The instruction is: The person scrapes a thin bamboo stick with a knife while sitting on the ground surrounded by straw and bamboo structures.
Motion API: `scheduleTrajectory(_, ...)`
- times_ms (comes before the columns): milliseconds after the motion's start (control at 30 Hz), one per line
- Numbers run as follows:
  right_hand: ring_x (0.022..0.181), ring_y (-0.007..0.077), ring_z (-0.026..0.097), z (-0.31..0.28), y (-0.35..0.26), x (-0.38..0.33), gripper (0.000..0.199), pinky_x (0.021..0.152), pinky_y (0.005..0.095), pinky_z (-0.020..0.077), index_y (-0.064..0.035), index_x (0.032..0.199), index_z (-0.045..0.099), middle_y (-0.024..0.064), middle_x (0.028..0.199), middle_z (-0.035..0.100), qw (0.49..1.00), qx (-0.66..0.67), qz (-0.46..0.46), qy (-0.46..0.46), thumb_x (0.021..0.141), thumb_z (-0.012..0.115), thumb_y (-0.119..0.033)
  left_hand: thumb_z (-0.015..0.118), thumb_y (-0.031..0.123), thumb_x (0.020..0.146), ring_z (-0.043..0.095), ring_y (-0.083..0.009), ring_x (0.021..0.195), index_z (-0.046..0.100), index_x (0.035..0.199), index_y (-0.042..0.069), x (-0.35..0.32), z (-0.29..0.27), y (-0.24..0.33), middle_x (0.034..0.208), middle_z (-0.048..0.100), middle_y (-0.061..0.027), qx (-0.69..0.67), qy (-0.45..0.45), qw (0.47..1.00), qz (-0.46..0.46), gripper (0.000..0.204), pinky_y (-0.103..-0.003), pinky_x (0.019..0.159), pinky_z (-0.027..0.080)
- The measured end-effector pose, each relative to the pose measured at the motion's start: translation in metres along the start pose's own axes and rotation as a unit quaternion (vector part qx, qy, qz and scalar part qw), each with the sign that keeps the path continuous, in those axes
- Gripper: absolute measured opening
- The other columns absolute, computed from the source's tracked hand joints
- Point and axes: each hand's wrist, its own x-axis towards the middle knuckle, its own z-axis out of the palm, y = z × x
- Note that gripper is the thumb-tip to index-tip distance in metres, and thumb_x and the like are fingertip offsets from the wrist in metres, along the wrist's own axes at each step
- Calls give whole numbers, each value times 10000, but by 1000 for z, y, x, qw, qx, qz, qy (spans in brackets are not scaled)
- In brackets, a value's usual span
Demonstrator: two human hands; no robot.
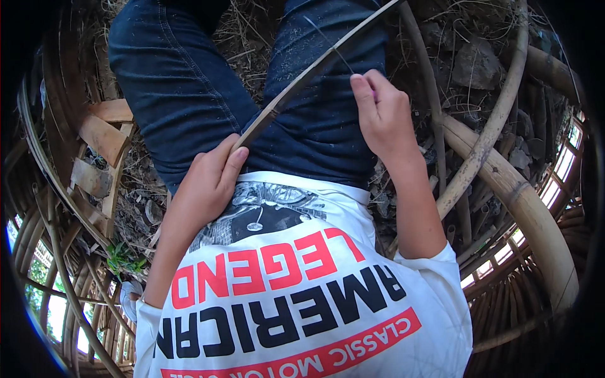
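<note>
A long split-bamboo strip (pixel 296 85) runs slantwise across my lap, from near my waist to the upper right edge. My left hand (pixel 213 179) is closed around its near end, with the thumb along the strip. In my right hand (pixel 386 116) is a thin-bladed knife (pixel 343 60); a bit of pink shows between the fingers, and the rest of the handle is hidden. The narrow blade crosses the strip, touching it or very close, above my right thigh. Pale shavings or dust speckle my dark jeans (pixel 195 82).
Thick bamboo poles (pixel 510 183) and a curved branch (pixel 482 148) lie to the right beside a grey rock (pixel 477 65). On the left are flat wood pieces (pixel 104 138) and a small green plant (pixel 123 258). Slatted bamboo walls (pixel 539 343) stand around; dry twigs cover the ground.
</note>
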Motion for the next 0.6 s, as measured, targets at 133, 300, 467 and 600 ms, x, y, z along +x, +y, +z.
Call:
scheduleTrajectory(133,663,349,665,-3,-2,-7,355,567,368,479,24,839,605,209,682,614,991,128,18,21,995,523,-283,457,241,1020,564,-427,616,511,966,6,-3,3,6,641,550,-231,43,11,999,7,248,-441,560,404)
scheduleTrajectory(300,672,307,682,-8,-3,-5,311,580,343,487,40,879,619,193,712,639,989,150,6,-1,996,524,-232,453,197,1021,514,-417,581,490,991,9,-5,5,9,613,476,-218,78,27,996,16,194,-409,521,363)
scheduleTrajectory(467,640,362,673,-2,-11,1,445,581,416,537,14,794,626,217,665,645,998,-56,-30,6,998,498,-360,458,189,1015,536,-437,613,487,980,14,-8,9,13,622,500,-237,123,50,991,15,181,-444,530,375)
scheduleTrajectory(600,605,395,656,-2,-11,1,498,553,455,541,-9,744,616,219,605,622,995,-100,-16,-9,993,481,-418,458,187,1014,543,-446,627,489,967,22,-9,12,16,632,518,-247,164,63,984,6,173,-481,547,382)
